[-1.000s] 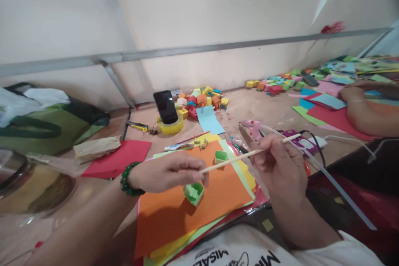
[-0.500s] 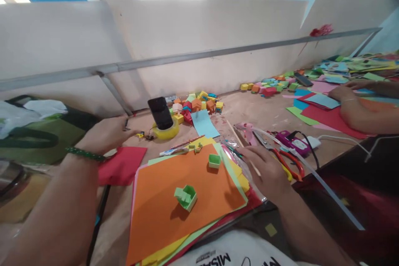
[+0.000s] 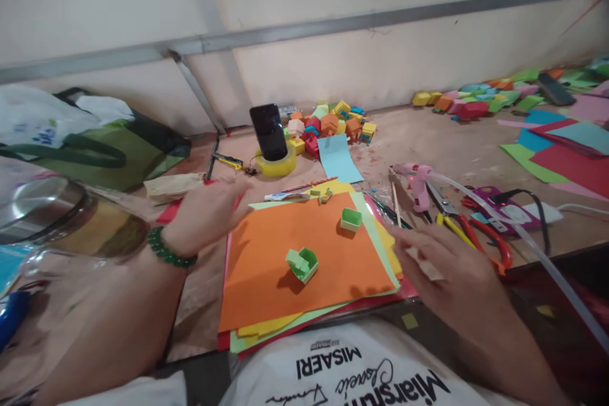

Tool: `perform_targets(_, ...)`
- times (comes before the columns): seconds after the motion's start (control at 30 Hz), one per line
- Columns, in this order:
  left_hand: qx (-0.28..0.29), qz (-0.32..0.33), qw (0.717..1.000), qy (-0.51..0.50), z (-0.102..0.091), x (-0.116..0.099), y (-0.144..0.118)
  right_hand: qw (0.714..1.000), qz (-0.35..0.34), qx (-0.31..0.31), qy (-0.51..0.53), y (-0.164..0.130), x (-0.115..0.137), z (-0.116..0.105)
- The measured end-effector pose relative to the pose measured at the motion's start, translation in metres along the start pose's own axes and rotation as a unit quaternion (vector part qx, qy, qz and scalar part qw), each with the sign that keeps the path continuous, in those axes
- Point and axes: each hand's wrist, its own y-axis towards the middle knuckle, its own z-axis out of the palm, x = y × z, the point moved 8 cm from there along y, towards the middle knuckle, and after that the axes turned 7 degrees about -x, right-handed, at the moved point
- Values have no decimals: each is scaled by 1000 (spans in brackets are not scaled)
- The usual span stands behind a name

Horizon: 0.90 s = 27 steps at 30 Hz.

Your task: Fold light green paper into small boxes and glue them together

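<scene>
My left hand (image 3: 209,210), a green bead bracelet on its wrist, lies flat at the left edge of a stack of coloured sheets, over a red sheet (image 3: 167,210). Nothing shows in its grasp. My right hand (image 3: 445,266) rests with fingers apart at the stack's right edge, empty. The orange top sheet (image 3: 266,279) carries a folded green paper box (image 3: 303,264) and a smaller green box (image 3: 351,219). A thin wooden stick (image 3: 394,195) lies on the table just beyond my right hand.
A pink glue gun (image 3: 415,179), red-handled scissors (image 3: 480,236) and a purple device (image 3: 504,212) lie to the right. A phone (image 3: 269,132) leans in a yellow tape roll (image 3: 281,166) beside a pile of small paper boxes (image 3: 335,124). A green bag (image 3: 114,149) sits far left.
My right hand has laid down the wooden stick. My left hand let go of the green box, reached out to the far left, then came back to the stack's left edge. The view tilted down.
</scene>
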Motion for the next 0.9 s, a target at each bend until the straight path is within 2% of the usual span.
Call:
perform_targets(0.07, 15, 7, 999, 36, 13, -14, -3, 996, -11, 22, 81, 12, 24, 10)
perform_targets(0.13, 19, 13, 999, 40, 16, -26, -4, 993, -8, 61, 97, 16, 40, 35)
perform_targets(0.23, -29, 20, 999, 5, -2, -34, -2, 986, 17, 158, 59, 4, 48, 87)
perform_targets(0.3, -54, -21, 998, -14, -15, -22, -2, 976, 51, 206, 40, -9, 44, 115)
perform_targets(0.37, -82, -59, 994, -41, -26, -7, -3, 976, 84, 194, 49, -15, 37, 124)
perform_targets(0.47, -141, -32, 975, -166, -36, 2, -4, 979, 108, 116, 125, -10, 29, 107)
perform_targets(0.53, -128, -3, 939, -320, -27, -2, -4, 979, 101, 59, 165, 0, 27, 89)
perform_targets(0.57, -96, 3, 909, -406, -17, -7, -4, 980, 87, 36, 175, 6, 27, 81)
perform_targets(0.63, 6, 9, 826, -563, 8, -29, -5, 982, 45, 10, 186, 14, 32, 72)
perform_targets(0.67, 76, 13, 780, -620, 21, -46, -8, 982, 26, 8, 187, 17, 34, 72)
perform_targets(0.7, 143, 20, 735, -663, 32, -63, -13, 982, 10, 12, 187, 18, 36, 74)
perform_targets(0.77, 214, 29, 662, -718, 42, -90, -21, 983, -3, 26, 184, 16, 36, 80)
perform_targets(0.83, 223, 23, 636, -738, 44, -102, -25, 982, 10, 35, 183, 13, 31, 83)
perform_targets(0.9, 187, 11, 641, -744, 40, -102, -23, 981, 40, 31, 188, 11, 26, 80)
